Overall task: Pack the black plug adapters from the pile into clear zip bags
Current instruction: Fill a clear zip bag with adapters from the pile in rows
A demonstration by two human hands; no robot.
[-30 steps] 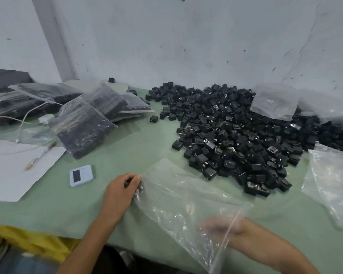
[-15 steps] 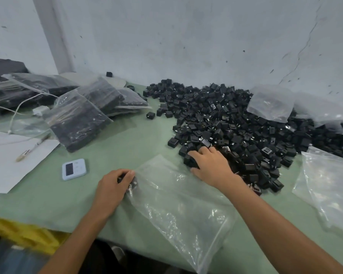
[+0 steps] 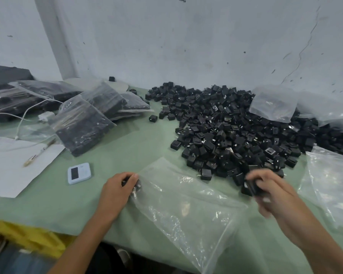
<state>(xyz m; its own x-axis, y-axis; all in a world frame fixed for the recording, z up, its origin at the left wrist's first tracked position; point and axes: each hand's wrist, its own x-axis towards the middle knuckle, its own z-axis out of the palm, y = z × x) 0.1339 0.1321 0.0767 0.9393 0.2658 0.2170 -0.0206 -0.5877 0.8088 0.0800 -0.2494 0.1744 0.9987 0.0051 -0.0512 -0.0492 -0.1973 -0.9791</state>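
At the left edge of the table a white sheet of paper is laid, with a pen across it and a white cable trailing behind. Toward the back-left corner, filled zip bags are stacked, dark with packed adapters. A small white digital device is set flat nearer the front edge.

Just right of it, the left hand is seen with its fingers curled round a black plug adapter, held at the left corner of the clear zip bag. Whether the film is pinched along with it cannot be told. The bag is spread flat along the front edge, between the two hands, and no other adapter is seen through it.

The pile is heaped from the table's middle to the back-right corner, against the wall. At its near edge the right hand, blurred, is closed on a handful of adapters. Spare empty bags are left at the right edge.

The step in hand is judged to be the loading of this bag, barely begun. For the next move, the bag's mouth, which cannot be made out here, would need to be held apart by the left hand. The handful would then need to be carried across and released inside without prongs snagging the film.
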